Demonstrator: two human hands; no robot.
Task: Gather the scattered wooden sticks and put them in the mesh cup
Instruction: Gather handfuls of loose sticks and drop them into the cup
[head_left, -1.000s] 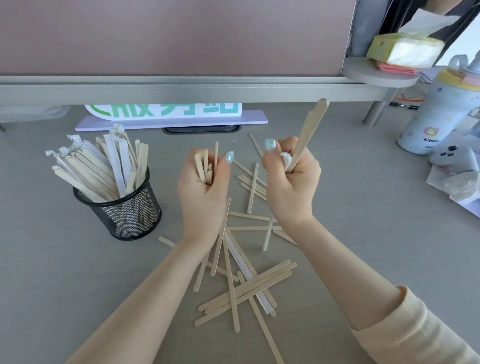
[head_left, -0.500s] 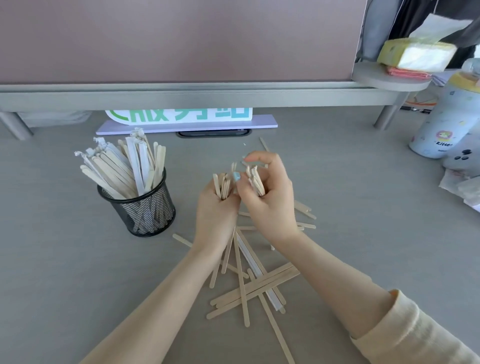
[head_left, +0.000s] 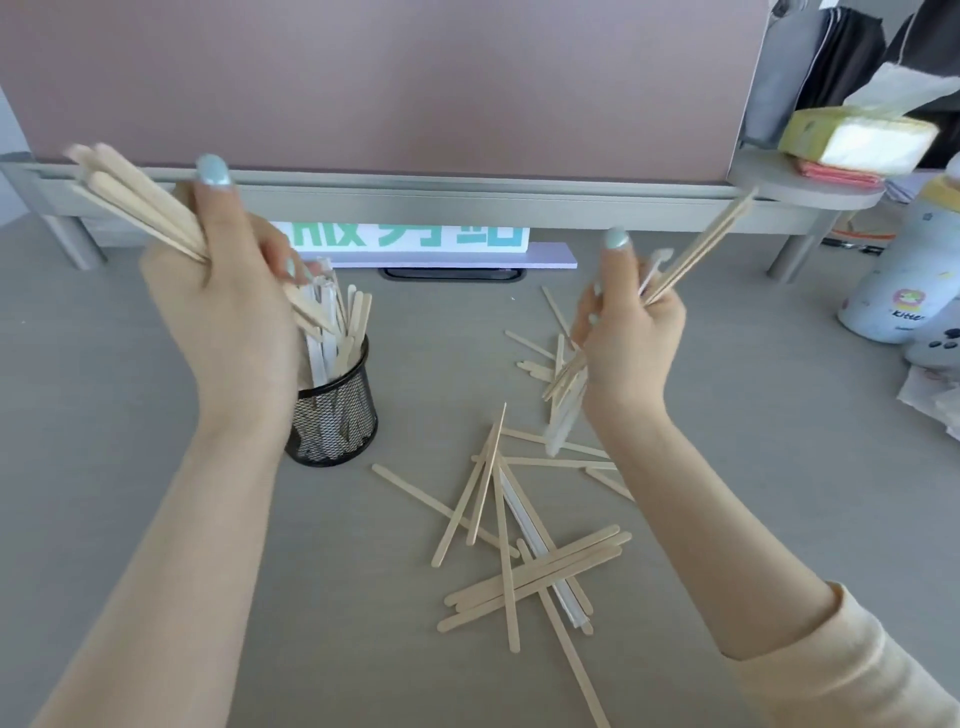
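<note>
A black mesh cup (head_left: 337, 415) stands on the grey desk, holding several wooden and white-wrapped sticks. My left hand (head_left: 234, 317) is raised just left of and above the cup, shut on a bundle of wooden sticks (head_left: 135, 205) that points up and left; its lower ends reach the cup's mouth. My right hand (head_left: 631, 343) hovers at the right, shut on another bundle of sticks (head_left: 698, 249) slanting up to the right. Several loose sticks (head_left: 530, 566) lie scattered on the desk between my forearms and under my right hand.
A raised grey shelf (head_left: 467, 189) with a pink panel runs along the back. Under it lies a white sign with green letters (head_left: 415, 241). At the right stand a tissue pack (head_left: 862, 143) on a round stand and a pale bottle (head_left: 904, 296).
My hands, close together at the centre before, have parted. The left one has swung its bundle over to the cup; the right has lifted its sticks to the right.
</note>
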